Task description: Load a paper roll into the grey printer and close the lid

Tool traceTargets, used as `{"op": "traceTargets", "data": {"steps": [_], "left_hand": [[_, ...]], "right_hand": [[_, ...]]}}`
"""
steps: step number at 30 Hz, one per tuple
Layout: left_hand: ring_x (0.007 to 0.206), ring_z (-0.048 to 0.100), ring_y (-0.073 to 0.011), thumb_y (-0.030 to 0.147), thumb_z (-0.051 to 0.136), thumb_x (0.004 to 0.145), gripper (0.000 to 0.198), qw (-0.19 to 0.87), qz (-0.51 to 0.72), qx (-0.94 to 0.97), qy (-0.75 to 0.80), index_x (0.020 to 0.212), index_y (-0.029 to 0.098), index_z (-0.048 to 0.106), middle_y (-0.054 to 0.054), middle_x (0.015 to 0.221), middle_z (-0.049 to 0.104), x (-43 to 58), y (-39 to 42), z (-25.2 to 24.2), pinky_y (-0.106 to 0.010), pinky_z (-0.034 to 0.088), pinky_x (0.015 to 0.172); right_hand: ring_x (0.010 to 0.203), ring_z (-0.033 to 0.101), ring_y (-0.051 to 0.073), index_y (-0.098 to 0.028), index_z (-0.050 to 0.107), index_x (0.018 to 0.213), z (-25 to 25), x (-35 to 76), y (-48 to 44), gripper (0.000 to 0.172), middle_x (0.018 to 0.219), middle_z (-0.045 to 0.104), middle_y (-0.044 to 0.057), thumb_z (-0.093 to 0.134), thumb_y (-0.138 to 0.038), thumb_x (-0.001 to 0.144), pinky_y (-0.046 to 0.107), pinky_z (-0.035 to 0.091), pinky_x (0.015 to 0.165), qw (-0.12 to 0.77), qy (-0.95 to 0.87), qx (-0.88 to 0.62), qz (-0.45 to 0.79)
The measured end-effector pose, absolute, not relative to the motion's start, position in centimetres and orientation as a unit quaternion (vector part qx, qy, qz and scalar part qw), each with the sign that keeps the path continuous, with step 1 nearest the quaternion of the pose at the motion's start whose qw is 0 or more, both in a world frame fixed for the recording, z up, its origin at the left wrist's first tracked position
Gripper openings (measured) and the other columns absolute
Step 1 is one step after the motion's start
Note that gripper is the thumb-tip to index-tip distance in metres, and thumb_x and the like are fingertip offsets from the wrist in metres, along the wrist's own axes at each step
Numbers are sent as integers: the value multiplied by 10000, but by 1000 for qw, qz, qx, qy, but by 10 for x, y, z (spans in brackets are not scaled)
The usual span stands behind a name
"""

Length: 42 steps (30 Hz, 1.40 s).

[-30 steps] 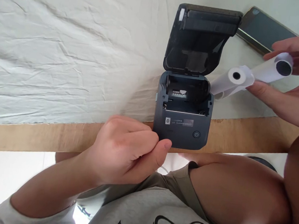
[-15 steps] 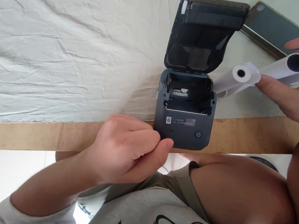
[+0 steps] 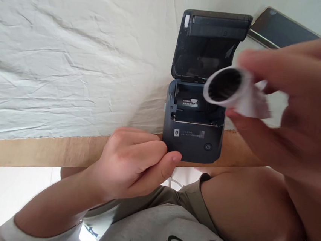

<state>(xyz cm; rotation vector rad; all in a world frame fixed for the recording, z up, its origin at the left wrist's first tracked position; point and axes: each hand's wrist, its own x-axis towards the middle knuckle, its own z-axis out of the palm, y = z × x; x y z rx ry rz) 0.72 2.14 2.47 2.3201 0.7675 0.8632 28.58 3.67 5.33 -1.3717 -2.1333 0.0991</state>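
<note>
A dark blue portable label printer (image 3: 191, 148) lies at the table's front edge with its black lid (image 3: 209, 45) raised. Its paper bay (image 3: 190, 110) shows a small white label inside. Closed into a fist, my left hand (image 3: 137, 165) rests by the printer's front left corner, its thumb tip at the corner. What the curled fingers hold, if anything, is hidden. Blurred by motion, my right hand (image 3: 298, 99) grips a white paper roll (image 3: 248, 96) between thumb and fingers. The roll's wide dark hollow core faces left, over the right side of the bay.
A dark smartphone (image 3: 283, 28) lies behind the right hand, partly covered by it. Wrinkled pale cloth (image 3: 78, 59) covers the table, and its bare wooden edge (image 3: 47, 145) runs along the front. My legs are below it.
My right hand has moved left and nearer the camera, carrying the wide-core roll over the printer. The narrow-core roll seen beside the printer before no longer shows. My left hand stays closed.
</note>
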Motion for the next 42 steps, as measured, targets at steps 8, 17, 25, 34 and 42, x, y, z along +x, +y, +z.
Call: {"op": "traceTargets", "data": {"steps": [8,17,25,34,42], "left_hand": [[484,407,-117,143,643,1155,411,275,301,869,280,759,246,607,76,587,471,5,22,25,-313,315,457],[520,441,-115,177,611,1189,415,279,318,858,291,801,257,487,62,656,508,3,21,24,-309,346,470],[1244,747,-274,380,617,1195,302,264,410,808,329,1377,169,735,-154,1300,682,1,20,9,-395,701,1033],[1649,564,-390,526,520,1221,521,284,272,856,334,1672,301,652,-185,1648,511,-5,15,6,-596,613,1302],[1661,572,-413,460,565,1205,411,299,266,849,344,1585,355,681,-168,1739,508,-4,14,8,-627,630,1293]], "right_hand": [[709,676,135,-285,683,988,45,271,55,115,769,729,-67,681,-306,1101,357,475,759,239,-843,-479,-52],[912,825,178,-264,610,880,51,269,55,238,904,831,-75,597,-188,1105,440,521,804,222,-857,-463,-48],[1108,847,188,-291,631,1006,46,276,41,174,1110,870,-76,754,-191,1079,463,570,906,281,-886,-370,13],[1234,816,218,-270,645,1046,42,286,36,128,1170,839,-23,717,-321,1140,486,572,993,283,-897,-340,17],[1612,630,281,-145,513,1561,42,295,52,491,1617,661,160,641,-353,1135,473,586,1332,268,-846,-461,-12]]}}
